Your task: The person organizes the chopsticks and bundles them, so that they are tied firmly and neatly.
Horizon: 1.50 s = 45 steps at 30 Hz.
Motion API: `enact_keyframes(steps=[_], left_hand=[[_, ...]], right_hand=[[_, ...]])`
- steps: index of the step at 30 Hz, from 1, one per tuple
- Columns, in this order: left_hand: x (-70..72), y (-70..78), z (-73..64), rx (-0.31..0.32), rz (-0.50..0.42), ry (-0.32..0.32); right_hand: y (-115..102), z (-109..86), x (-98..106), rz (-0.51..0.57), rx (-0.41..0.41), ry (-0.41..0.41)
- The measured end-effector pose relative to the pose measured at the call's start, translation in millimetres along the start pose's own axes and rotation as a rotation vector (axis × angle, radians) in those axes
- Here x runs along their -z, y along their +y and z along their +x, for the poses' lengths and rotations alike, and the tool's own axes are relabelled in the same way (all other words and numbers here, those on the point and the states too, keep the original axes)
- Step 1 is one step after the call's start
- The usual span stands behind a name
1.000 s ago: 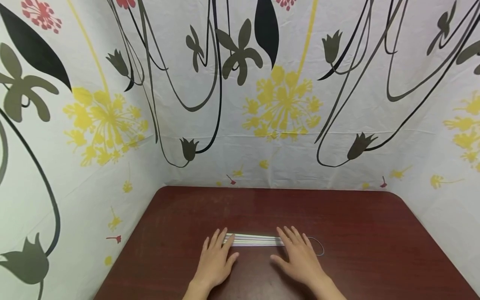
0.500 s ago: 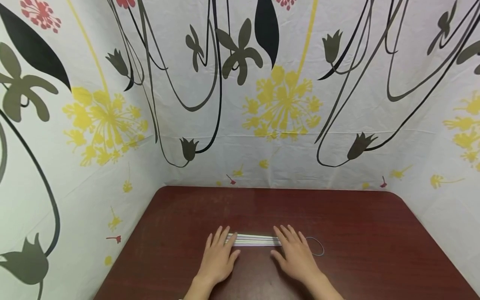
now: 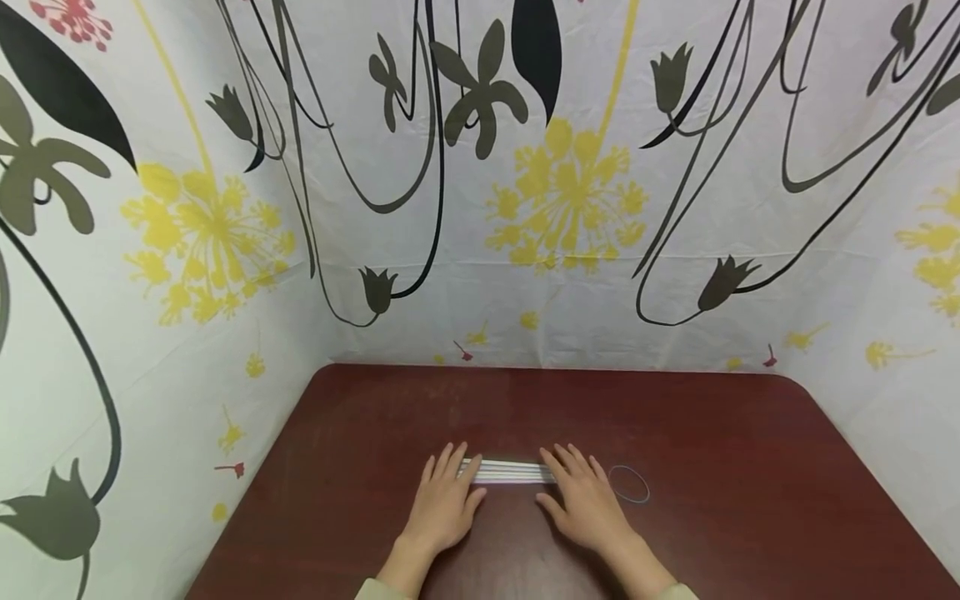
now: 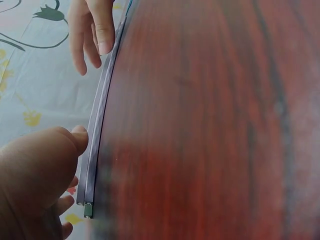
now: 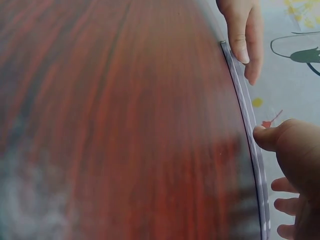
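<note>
Several thin pale strips [image 3: 513, 472] lie side by side across the dark red table. Over their left end are the straight, spread fingers of my left hand [image 3: 444, 504]. My right hand [image 3: 588, 500] rests its extended fingers over the right end. Both thumbs are held out along the near side, away from the fingers. In the left wrist view, one strip [image 4: 102, 107] shows a small dark green end piece [image 4: 88, 209]. From the right wrist, a strip [image 5: 243, 100] runs past the thumb with a whitish sheen. A thin bluish loop [image 3: 648, 492] lies just right of my right hand.
The glossy wooden table [image 3: 675, 433] has rounded far corners. White cloth [image 3: 480, 317] printed with flowers and leaves hangs behind the table and along its sides.
Both hands have slid slightly inward over the strips, coming closer together. More of the bluish loop shows beside the right hand. The head view has tilted a little downward.
</note>
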<state>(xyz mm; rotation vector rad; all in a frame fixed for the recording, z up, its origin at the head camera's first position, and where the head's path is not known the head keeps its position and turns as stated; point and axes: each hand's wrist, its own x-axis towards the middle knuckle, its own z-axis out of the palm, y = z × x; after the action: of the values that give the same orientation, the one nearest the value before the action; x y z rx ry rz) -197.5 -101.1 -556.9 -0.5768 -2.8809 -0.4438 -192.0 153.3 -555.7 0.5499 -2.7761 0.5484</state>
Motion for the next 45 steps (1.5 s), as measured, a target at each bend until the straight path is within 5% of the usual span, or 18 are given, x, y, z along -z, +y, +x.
enact_keyframes(steps=[27,38,45], left_hand=[[-7.9,-0.8,13.1,-0.038,0.032,-0.051],[-7.8,-1.0,19.7,-0.094,0.094,0.014],[-11.0,-2.0,22.8,-0.134,0.067,0.002]], right_hand=[[4,11.4,-7,-0.003,0.019,-0.038],[9,17.6,-11,-0.013,0.08,0.007],[8,21.7,-12,-0.03,0.119,0.042]])
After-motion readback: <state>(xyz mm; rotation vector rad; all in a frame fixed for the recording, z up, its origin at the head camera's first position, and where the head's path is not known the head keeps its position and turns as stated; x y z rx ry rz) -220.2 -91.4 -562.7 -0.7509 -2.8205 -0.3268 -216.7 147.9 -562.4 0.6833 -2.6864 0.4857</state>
